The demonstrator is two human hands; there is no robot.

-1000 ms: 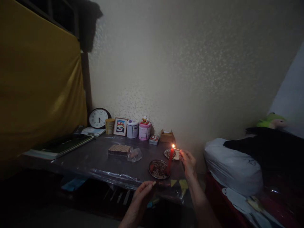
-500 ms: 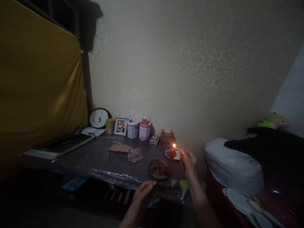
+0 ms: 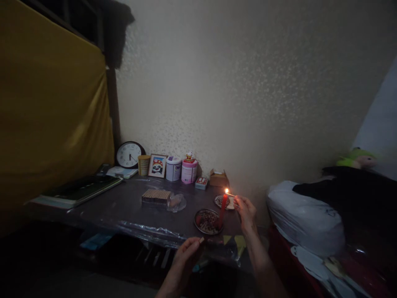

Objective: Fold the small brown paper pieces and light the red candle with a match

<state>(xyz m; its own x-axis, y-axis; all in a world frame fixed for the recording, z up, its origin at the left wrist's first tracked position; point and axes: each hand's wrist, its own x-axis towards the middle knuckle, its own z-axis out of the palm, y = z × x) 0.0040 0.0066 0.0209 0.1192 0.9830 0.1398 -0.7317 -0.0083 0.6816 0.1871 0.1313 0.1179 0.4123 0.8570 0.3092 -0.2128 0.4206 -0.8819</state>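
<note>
Between the fingertips of my right hand [image 3: 245,210] is a thin match [image 3: 231,195]. Its tip meets a flame [image 3: 226,191] at the top of a red candle [image 3: 222,209]; whether the wick itself burns I cannot tell. The candle stands tilted slightly at the right side of a round metal plate [image 3: 196,228] that holds small dark and pale bits. Lower down, near the table's front edge, my left hand [image 3: 187,253] pinches a small tan object, apparently a matchbox [image 3: 202,240], mostly hidden by the fingers. A second plate [image 3: 216,198] with similar bits lies behind the candle.
On the table [image 3: 124,203] lie a row of packed small boxes [image 3: 156,196] and a clear plastic bag [image 3: 177,203]. A clock [image 3: 129,155], a framed panda picture [image 3: 157,166], tins [image 3: 189,171] and a cardboard box [image 3: 218,178] line the wall. A white bag [image 3: 305,215] bulges at right.
My right hand has shifted slightly left, bringing the match tip closer to the candle's top. The flame looks a little lower. My left hand stays almost in place.
</note>
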